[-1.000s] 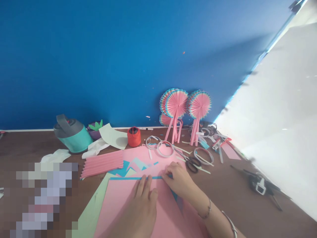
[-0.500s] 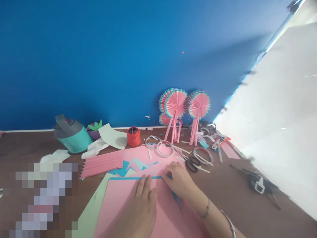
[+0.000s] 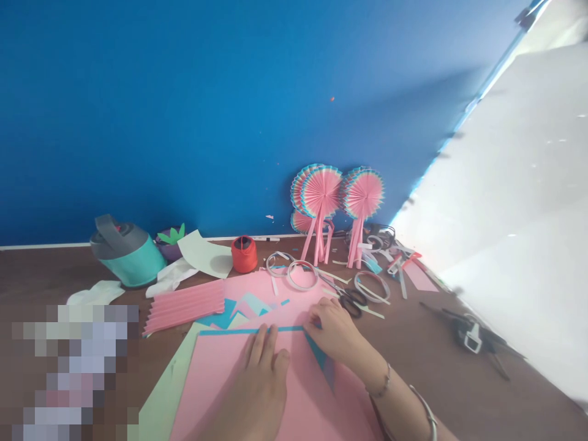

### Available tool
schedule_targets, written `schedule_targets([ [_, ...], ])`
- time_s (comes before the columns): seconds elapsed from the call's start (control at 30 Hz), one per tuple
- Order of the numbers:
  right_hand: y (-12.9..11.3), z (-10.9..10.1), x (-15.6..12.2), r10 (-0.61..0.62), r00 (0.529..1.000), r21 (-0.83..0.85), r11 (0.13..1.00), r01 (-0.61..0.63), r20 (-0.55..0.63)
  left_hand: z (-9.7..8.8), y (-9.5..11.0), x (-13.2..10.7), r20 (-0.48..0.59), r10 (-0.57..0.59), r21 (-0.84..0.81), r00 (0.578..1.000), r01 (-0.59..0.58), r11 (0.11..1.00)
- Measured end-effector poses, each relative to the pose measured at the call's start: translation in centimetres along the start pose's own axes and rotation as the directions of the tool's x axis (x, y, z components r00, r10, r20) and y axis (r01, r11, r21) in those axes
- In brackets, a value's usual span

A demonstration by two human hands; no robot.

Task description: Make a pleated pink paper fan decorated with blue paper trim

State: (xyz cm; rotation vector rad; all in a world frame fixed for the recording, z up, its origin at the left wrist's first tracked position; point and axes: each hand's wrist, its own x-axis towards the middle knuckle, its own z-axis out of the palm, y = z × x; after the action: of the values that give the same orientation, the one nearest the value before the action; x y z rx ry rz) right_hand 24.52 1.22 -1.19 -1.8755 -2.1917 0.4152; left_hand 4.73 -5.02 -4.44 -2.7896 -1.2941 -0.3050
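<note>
A large pink paper sheet with a blue edge strip lies on the brown floor in front of me. My left hand rests flat on the sheet, fingers stretched toward the blue edge. My right hand presses its curled fingertips on the sheet's top right corner, where the blue underside shows. A pale green sheet lies under the pink one.
A pleated pink paper, black scissors, tape rings, a red thread spool and a teal jug lie beyond. Pink paper fans lean on the blue wall. A glue gun lies at the right.
The view has shifted slightly to the right and down. My right hand has pulled the corner a little, and more of the blue underside shows. The left hand stays flat.
</note>
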Motion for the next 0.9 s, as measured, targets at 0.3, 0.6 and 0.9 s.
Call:
schedule_targets([
  [0.3, -0.8, -2.0, -0.1, 0.056, 0.994, 0.190, 0.979, -0.074, 0.097, 2.9, 0.1, -0.7, -0.209, -0.004, 0.094, 0.978, 0.024, 0.995],
  [0.6, -1.3, -1.4, 0.0, 0.099, 0.991, 0.258, 0.959, -0.118, 0.085, 2.5, 0.6, -0.3, -0.345, -0.046, 0.008, 0.937, 0.052, 0.999],
  [0.9, -0.9, -1.6, 0.0, -0.013, 1.000, 0.473, 0.881, 0.001, 0.021, -0.6, 0.3, -0.1, -0.147, -0.158, -0.196, 0.976, 0.128, 0.972],
])
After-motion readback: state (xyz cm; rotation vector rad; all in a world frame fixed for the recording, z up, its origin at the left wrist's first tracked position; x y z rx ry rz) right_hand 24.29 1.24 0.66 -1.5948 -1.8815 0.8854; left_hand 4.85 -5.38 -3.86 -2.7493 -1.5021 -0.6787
